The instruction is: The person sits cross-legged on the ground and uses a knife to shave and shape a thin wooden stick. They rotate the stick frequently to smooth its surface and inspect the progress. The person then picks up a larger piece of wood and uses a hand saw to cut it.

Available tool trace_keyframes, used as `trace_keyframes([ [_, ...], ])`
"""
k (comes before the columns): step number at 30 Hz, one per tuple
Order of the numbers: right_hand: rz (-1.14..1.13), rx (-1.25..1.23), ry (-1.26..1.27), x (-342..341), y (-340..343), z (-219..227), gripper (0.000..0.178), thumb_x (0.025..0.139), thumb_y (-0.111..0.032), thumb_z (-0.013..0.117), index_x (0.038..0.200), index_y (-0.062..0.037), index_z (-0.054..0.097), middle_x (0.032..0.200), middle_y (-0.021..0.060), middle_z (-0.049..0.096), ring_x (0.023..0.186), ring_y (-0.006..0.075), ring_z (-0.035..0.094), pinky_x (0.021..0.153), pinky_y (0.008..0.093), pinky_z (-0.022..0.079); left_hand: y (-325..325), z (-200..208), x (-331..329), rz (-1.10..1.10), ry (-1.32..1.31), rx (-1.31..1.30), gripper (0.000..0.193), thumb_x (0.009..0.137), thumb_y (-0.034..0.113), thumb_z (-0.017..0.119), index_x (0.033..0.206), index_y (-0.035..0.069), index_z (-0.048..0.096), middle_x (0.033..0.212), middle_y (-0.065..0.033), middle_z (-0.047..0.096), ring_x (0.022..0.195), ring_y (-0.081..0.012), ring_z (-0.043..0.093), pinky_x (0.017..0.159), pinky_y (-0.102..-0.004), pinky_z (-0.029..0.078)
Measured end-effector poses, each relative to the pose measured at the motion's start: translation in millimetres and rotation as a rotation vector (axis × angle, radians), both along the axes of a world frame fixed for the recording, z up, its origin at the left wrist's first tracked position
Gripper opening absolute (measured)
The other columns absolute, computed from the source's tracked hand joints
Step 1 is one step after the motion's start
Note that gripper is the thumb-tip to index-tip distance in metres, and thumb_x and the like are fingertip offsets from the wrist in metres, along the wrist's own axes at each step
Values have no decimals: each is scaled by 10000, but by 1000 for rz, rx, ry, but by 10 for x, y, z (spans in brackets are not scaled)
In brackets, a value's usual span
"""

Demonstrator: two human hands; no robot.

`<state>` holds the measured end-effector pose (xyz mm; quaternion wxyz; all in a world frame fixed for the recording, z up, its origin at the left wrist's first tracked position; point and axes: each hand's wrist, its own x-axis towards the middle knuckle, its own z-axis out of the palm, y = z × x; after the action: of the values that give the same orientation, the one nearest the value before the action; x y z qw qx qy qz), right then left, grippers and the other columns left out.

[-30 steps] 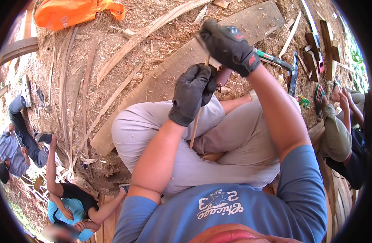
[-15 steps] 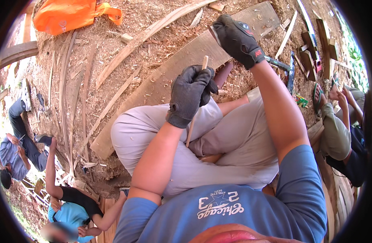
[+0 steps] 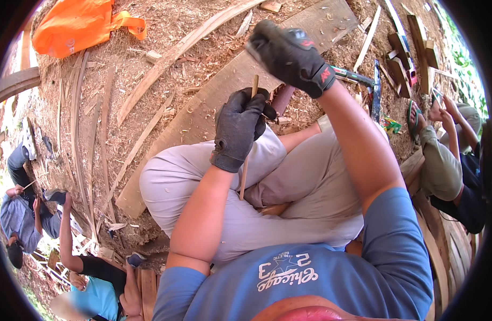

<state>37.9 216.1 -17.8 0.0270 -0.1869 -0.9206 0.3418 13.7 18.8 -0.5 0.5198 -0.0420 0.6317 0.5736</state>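
My left hand, in a dark grey work glove, is closed around a thin wooden stick. The stick stands nearly upright in the picture, its upper end poking out above the fingers and its lower end reaching my lap. Up and to the right of it, my right hand is closed too, gloved in black and grey. Its fingertips are blurred, so what it grips is hidden. Beneath both hands lies a long wooden board strewn with shavings. A reddish-brown rounded object shows beside the left fingers.
A hammer-like tool lies right of my right forearm. Long curved wood strips and shavings cover the ground leftward. An orange bag is at the far left. People sit at left and right; wood blocks lie at upper right.
My right hand has swung left, closer above the stick's upper end, and is blurred. My left hand keeps its hold on the stick. The whole view has shifted slightly.
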Motion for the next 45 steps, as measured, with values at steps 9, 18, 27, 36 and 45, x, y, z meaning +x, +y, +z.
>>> trace_keyframes([
  [9,-9,21,-15,-22,41,-190,178,1025,-238,574,1030,-77,651,867,210,714,837,425,709,759,510,548,-26,-4,-23,-20,12,38,163,1067,193,631,1074,43,696,731,-19,693,497,-33,468,456,-232,363],
  [18,91,59,-33,84,190,-224,219,1016,-250,579,1076,-63,677,936,234,710,925,438,699,805,505,541,-72,-41,37,-111,-7,167,301,1135,247,518,1206,22,703,830,-22,748,567,-2,460,495,-199,333],
  [27,85,-141,-25,-1,-34,-20,244,1019,-265,601,1040,-32,672,969,214,714,943,418,695,829,481,535,-113,-125,41,-99,225,166,280,1119,250,541,1059,56,734,727,-5,709,533,-54,505,492,-259,401],
  [36,140,-354,-303,28,118,-90,363,1027,-361,585,1221,-83,716,1047,185,737,949,360,721,830,453,552,-333,-99,-559,699,245,291,281,1149,232,394,1275,7,507,1264,-255,663,1144,-382,701,979,-506,595],
  [45,614,-523,-448,141,38,-86,376,1049,-385,596,1230,-88,738,1248,125,723,1115,342,683,1033,425,518,-392,-89,-867,966,298,321,322,1158,199,283,1354,-20,413,1385,-307,558,1278,-426,622,1118,-567,543],
])
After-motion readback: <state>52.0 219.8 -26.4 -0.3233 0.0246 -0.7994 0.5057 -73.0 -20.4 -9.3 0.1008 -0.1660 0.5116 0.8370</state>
